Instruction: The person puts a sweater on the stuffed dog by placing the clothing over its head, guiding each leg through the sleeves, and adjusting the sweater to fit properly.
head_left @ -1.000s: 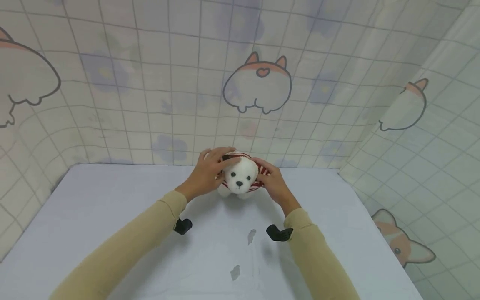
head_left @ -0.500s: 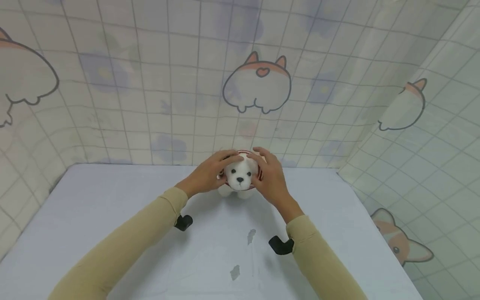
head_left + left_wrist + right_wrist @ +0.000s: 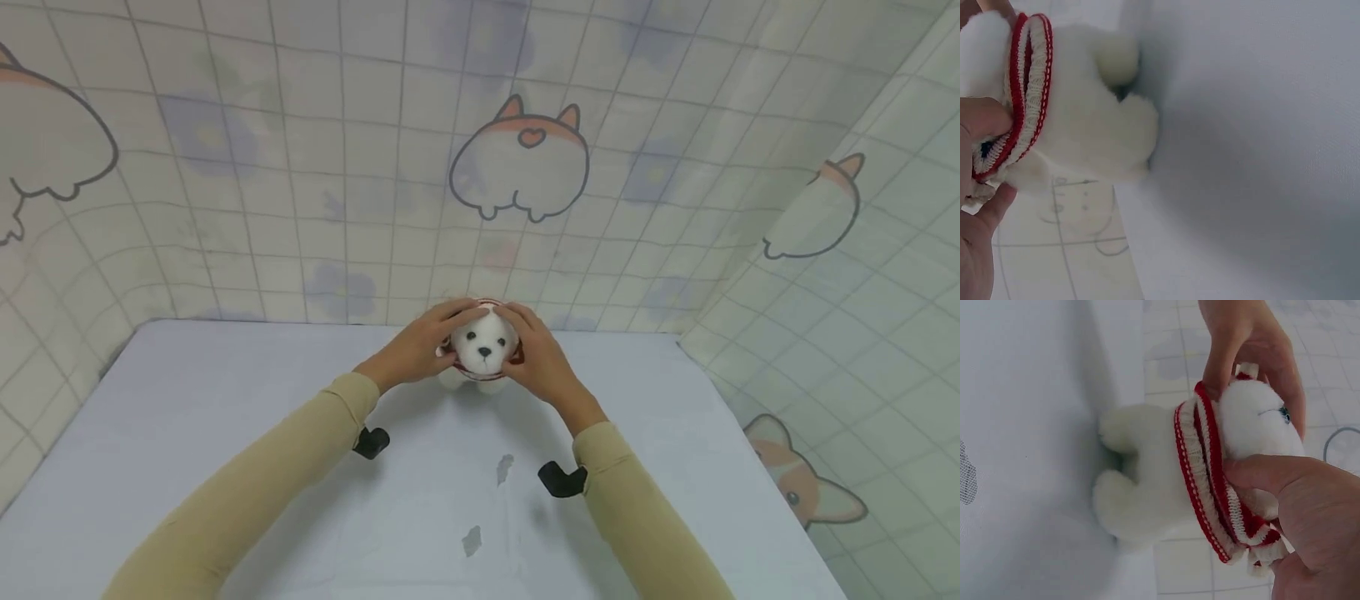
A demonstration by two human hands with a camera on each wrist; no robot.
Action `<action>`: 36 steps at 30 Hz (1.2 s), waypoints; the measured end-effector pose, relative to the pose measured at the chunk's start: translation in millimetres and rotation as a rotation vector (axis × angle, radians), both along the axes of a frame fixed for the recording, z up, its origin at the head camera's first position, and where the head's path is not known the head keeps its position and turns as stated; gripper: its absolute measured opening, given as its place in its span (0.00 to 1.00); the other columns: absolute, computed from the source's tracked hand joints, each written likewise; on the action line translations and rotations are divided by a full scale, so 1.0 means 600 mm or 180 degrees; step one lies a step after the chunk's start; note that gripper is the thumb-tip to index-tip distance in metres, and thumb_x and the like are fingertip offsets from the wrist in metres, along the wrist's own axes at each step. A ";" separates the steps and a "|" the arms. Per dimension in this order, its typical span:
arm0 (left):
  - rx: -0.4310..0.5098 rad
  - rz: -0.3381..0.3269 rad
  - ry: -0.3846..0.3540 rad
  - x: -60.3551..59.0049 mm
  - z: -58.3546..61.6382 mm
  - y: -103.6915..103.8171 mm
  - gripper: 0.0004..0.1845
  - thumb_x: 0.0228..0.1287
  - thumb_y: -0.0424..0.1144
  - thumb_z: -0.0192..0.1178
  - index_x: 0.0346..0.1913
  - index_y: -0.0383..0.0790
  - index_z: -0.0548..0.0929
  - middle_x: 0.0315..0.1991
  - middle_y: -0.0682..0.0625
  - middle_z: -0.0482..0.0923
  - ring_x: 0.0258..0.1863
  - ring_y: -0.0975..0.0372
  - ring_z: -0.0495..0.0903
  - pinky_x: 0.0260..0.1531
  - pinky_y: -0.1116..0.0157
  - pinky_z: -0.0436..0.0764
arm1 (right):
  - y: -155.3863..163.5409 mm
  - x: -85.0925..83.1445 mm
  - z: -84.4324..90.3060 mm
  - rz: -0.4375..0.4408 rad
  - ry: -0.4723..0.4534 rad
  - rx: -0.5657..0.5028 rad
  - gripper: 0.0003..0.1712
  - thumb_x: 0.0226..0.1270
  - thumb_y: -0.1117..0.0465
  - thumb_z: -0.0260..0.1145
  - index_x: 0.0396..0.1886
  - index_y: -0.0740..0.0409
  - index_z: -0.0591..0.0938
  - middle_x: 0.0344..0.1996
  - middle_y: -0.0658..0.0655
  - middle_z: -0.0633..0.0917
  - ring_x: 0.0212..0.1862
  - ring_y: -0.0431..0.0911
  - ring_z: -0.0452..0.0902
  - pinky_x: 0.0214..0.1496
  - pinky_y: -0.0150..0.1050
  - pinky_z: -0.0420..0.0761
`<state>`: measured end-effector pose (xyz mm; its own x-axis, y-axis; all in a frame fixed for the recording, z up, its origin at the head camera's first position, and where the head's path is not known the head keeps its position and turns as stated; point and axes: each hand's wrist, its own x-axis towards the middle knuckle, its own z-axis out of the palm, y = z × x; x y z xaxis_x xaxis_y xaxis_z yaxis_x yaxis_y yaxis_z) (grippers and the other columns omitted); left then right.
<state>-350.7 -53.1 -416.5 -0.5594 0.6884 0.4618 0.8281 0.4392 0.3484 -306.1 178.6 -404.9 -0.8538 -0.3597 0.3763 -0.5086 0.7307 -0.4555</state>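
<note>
**Knit band sits around the toy's neck, both hands on it**

The fingers of the left hand (image 3: 416, 354) are curled and pinch the red and white knit band (image 3: 1207, 481) at one side of the toy's head; the thumb (image 3: 982, 122) presses on the ribbed edge. The right hand (image 3: 542, 365) does the same at the other side, with its thumb (image 3: 1266, 475) on the band and the other fingers behind the head.

The band now lies around the neck of the white plush dog (image 3: 483, 354), between head and body, so I judge that the pulling over the head is mostly done. It looks bunched and folded, not flat, so smoothing it down seems to remain.

The dog stands on the pale table (image 3: 225, 417), near the far edge, close to the tiled wall (image 3: 300, 167) with cartoon animal drawings. Its face looks toward the person.
</note>
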 end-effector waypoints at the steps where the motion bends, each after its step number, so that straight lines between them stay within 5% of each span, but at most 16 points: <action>1: -0.0005 0.0017 -0.0040 0.000 0.000 0.000 0.40 0.56 0.29 0.68 0.72 0.45 0.64 0.71 0.43 0.62 0.70 0.50 0.64 0.63 0.54 0.73 | 0.001 -0.002 -0.002 -0.0001 -0.0028 -0.0009 0.44 0.55 0.71 0.69 0.72 0.53 0.64 0.70 0.59 0.65 0.60 0.54 0.69 0.52 0.47 0.78; 10: -0.0127 0.0259 -0.0420 0.002 0.001 -0.004 0.42 0.57 0.32 0.69 0.73 0.47 0.62 0.72 0.46 0.62 0.70 0.50 0.65 0.64 0.51 0.72 | 0.004 -0.014 -0.025 0.0027 -0.0145 -0.0249 0.46 0.55 0.70 0.72 0.73 0.51 0.62 0.69 0.57 0.67 0.60 0.52 0.70 0.58 0.50 0.76; 22: -0.0159 0.0380 -0.0686 -0.001 0.000 -0.004 0.42 0.55 0.33 0.70 0.72 0.46 0.63 0.69 0.44 0.67 0.68 0.51 0.68 0.65 0.52 0.71 | 0.003 -0.021 -0.040 -0.0002 -0.0397 -0.0291 0.47 0.58 0.67 0.71 0.75 0.48 0.59 0.62 0.57 0.73 0.39 0.47 0.73 0.40 0.39 0.77; 30: -0.0165 0.0362 -0.0943 -0.001 0.000 -0.002 0.40 0.57 0.33 0.69 0.72 0.43 0.63 0.70 0.44 0.67 0.69 0.51 0.67 0.67 0.53 0.69 | 0.003 -0.021 -0.040 0.0080 -0.0520 -0.0218 0.49 0.58 0.68 0.70 0.76 0.48 0.58 0.66 0.58 0.69 0.66 0.53 0.67 0.65 0.52 0.72; 36: -0.0196 0.0347 -0.1027 0.000 -0.001 -0.004 0.41 0.57 0.33 0.69 0.73 0.42 0.62 0.69 0.44 0.68 0.68 0.51 0.68 0.66 0.53 0.70 | 0.002 -0.022 -0.041 0.0097 -0.0568 -0.0148 0.50 0.57 0.68 0.71 0.76 0.43 0.57 0.65 0.57 0.70 0.67 0.53 0.66 0.67 0.53 0.70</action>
